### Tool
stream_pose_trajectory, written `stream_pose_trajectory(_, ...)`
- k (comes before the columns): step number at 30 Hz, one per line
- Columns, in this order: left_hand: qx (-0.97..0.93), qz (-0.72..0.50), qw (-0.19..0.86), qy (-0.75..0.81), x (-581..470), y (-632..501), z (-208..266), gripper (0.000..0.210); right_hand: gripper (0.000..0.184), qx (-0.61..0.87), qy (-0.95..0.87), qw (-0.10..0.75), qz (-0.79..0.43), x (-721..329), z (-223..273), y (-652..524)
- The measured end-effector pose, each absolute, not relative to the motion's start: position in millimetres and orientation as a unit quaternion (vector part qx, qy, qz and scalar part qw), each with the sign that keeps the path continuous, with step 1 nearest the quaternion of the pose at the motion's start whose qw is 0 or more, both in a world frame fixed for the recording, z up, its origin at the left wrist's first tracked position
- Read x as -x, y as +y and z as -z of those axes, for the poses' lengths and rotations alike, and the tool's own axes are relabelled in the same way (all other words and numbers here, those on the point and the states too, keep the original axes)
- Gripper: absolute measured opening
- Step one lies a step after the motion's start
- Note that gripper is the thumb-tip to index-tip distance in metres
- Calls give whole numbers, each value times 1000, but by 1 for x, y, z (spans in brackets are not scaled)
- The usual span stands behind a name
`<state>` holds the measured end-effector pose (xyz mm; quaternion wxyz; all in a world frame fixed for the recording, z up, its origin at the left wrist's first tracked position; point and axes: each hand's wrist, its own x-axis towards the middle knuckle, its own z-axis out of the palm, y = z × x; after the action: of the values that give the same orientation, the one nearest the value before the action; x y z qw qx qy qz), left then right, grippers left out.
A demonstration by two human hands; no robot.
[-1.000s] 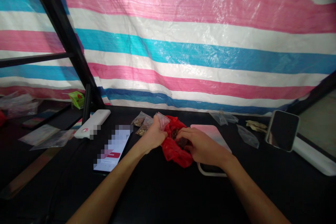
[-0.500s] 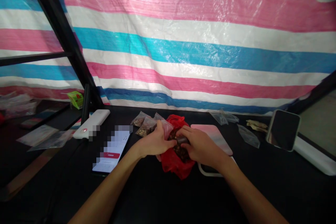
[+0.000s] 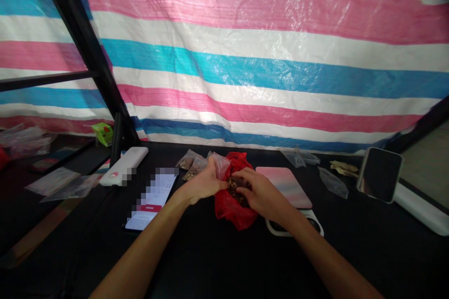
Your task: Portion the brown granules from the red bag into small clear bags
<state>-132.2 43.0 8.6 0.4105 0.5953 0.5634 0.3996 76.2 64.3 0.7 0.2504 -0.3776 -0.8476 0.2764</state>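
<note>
plastic pouch [image 3: 222,167] pinched in left hand [image 3: 205,182], right hand [image 3: 260,192] half-curled, its hold unclear, over brown pieces [image 3: 232,190] in red bag [image 3: 237,217]

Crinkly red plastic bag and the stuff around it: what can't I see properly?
Head view, all three:
Small brown pieces in the red bag: partly behind the right hand, too small to identify.
Small clear plastic bag nearest the red one: partly covered by the left hand.
Flat rectangular phone with a white screen: partly hidden by pixelation.

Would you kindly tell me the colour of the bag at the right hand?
The bag is red, clearest in the head view.
</note>
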Motion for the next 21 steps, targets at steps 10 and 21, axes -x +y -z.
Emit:
stream_pose_trajectory(10,-622,-426,297,586,138,54,-9,31,29,424,-778,317,-338,-70,4,66)
stream_pose_trajectory(21,-750,-352,178,532,137,55,-14,28,27,387,-742,450,-311,-79,-9,75)
